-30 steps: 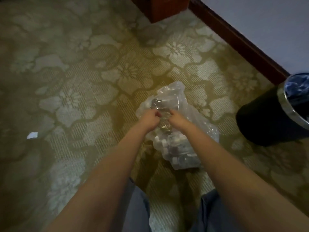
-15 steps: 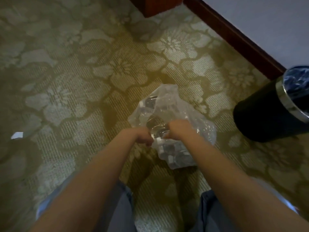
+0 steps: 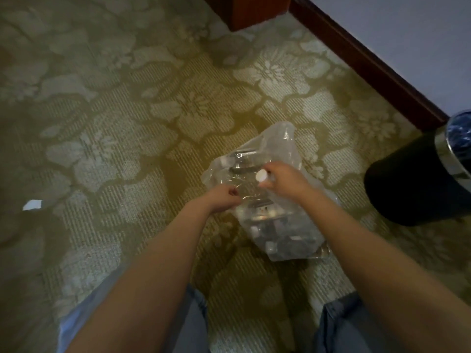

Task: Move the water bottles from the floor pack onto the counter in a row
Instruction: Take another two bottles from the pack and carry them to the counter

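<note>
A clear plastic-wrapped pack of water bottles point(image 3: 280, 225) lies on the patterned carpet in front of my knees. Its torn wrap stands up at the far end. My right hand point(image 3: 285, 180) grips a water bottle point(image 3: 261, 175) by the neck, its white cap showing just left of my fingers, above the pack. My left hand point(image 3: 224, 198) pinches the loose plastic wrap at the pack's left side. Several more bottles show dimly through the wrap. No counter is in view.
A black bin point(image 3: 418, 184) with a chrome rim stands to the right of the pack. A dark wooden skirting board point(image 3: 369, 62) runs along the wall behind it. A wooden furniture leg point(image 3: 254, 11) stands at the top. A white scrap point(image 3: 32, 204) lies at the left.
My right hand has lifted away from the left with a bottle, whose white cap now shows. My left hand stays on the wrap.
</note>
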Action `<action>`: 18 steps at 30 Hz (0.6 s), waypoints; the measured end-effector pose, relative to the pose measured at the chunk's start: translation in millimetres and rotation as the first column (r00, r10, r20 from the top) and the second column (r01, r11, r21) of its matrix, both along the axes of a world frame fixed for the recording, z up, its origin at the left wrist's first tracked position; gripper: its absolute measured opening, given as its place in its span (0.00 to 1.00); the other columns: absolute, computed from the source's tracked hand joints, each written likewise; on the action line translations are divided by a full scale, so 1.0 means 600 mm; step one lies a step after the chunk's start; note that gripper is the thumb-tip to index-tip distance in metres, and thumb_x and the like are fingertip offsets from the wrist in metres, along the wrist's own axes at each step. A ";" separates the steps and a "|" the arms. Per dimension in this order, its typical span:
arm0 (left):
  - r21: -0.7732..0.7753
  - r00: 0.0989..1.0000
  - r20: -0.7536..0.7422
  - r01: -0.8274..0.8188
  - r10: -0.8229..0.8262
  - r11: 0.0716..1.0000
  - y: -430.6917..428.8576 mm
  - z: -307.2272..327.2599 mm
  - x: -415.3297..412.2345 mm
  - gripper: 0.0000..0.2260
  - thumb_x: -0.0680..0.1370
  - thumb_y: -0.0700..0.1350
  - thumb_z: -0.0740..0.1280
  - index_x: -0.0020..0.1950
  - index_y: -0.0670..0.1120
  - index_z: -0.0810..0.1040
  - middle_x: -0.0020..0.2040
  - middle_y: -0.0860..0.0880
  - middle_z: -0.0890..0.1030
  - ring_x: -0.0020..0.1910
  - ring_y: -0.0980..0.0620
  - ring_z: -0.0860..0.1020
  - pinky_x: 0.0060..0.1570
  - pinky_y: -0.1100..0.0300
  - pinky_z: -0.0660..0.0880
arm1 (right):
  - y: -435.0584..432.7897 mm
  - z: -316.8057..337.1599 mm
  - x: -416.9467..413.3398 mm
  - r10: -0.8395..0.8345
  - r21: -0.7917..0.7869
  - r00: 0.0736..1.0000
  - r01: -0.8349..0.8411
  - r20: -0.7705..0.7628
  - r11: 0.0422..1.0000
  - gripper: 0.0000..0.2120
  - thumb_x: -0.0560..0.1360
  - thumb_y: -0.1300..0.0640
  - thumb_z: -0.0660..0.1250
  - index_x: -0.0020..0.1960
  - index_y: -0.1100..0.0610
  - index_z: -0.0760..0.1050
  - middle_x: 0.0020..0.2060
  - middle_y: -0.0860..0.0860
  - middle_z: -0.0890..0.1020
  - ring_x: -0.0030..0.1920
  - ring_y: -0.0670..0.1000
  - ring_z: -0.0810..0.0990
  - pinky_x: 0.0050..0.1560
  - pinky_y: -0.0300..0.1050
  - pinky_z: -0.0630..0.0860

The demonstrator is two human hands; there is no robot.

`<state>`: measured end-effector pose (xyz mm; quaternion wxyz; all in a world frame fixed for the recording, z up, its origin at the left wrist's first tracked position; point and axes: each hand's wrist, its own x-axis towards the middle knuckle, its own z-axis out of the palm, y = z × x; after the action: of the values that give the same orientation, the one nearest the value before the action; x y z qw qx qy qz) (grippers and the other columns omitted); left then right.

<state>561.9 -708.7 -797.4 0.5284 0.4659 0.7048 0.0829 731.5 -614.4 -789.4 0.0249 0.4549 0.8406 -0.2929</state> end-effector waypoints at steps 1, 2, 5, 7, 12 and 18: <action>0.014 0.997 0.049 -0.056 0.055 0.998 0.005 0.004 0.001 0.16 0.77 0.44 0.67 0.63 0.42 0.75 0.58 0.43 0.78 0.54 0.46 0.78 0.49 0.57 0.73 | 0.008 0.007 0.008 -0.078 -0.054 0.993 0.073 -0.093 0.996 0.19 0.72 0.52 0.72 0.61 0.55 0.76 0.56 0.52 0.79 0.55 0.53 0.77 0.51 0.45 0.71; 0.025 0.990 0.097 -0.106 0.103 0.994 0.010 0.009 0.001 0.19 0.76 0.45 0.69 0.66 0.43 0.73 0.58 0.45 0.77 0.53 0.48 0.77 0.49 0.59 0.72 | 0.011 0.011 0.013 -0.151 -0.102 0.973 0.134 -0.175 0.986 0.18 0.72 0.52 0.72 0.61 0.56 0.76 0.55 0.52 0.80 0.54 0.52 0.78 0.50 0.44 0.71; 0.070 0.958 0.200 -0.224 0.206 0.972 0.025 0.016 0.007 0.28 0.72 0.48 0.73 0.70 0.45 0.69 0.62 0.50 0.74 0.57 0.51 0.75 0.54 0.59 0.72 | 0.006 0.018 0.006 -0.372 -0.223 0.855 0.308 -0.362 0.925 0.15 0.73 0.55 0.71 0.59 0.58 0.76 0.49 0.49 0.79 0.47 0.47 0.76 0.47 0.39 0.69; 0.138 0.943 0.230 -0.277 0.241 0.951 0.031 0.018 0.014 0.36 0.67 0.52 0.77 0.72 0.47 0.67 0.68 0.50 0.72 0.64 0.51 0.73 0.62 0.55 0.72 | 0.000 0.027 -0.011 -0.479 -0.306 0.744 0.373 -0.466 0.876 0.12 0.75 0.56 0.69 0.57 0.57 0.76 0.46 0.47 0.78 0.44 0.45 0.77 0.41 0.36 0.70; 0.285 0.911 0.268 -0.386 0.313 0.878 0.035 0.037 0.012 0.36 0.65 0.50 0.79 0.69 0.50 0.67 0.58 0.55 0.74 0.54 0.56 0.75 0.50 0.65 0.72 | 0.002 0.063 -0.060 -0.609 -0.497 0.495 0.353 -0.620 0.793 0.15 0.74 0.49 0.69 0.56 0.55 0.77 0.49 0.50 0.80 0.51 0.54 0.80 0.47 0.46 0.77; 0.289 0.882 0.177 -0.471 0.437 0.834 0.018 0.031 0.001 0.24 0.64 0.50 0.79 0.56 0.51 0.73 0.47 0.55 0.78 0.44 0.57 0.78 0.44 0.61 0.76 | 0.000 0.065 -0.077 -0.667 -0.642 0.476 0.245 -0.573 0.726 0.12 0.78 0.54 0.65 0.58 0.58 0.75 0.43 0.50 0.79 0.35 0.43 0.78 0.34 0.36 0.74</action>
<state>562.7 -697.7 -778.9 0.4456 0.3606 0.7435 0.3443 685.0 -614.4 -750.6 -0.3111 0.4752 0.5050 -0.6500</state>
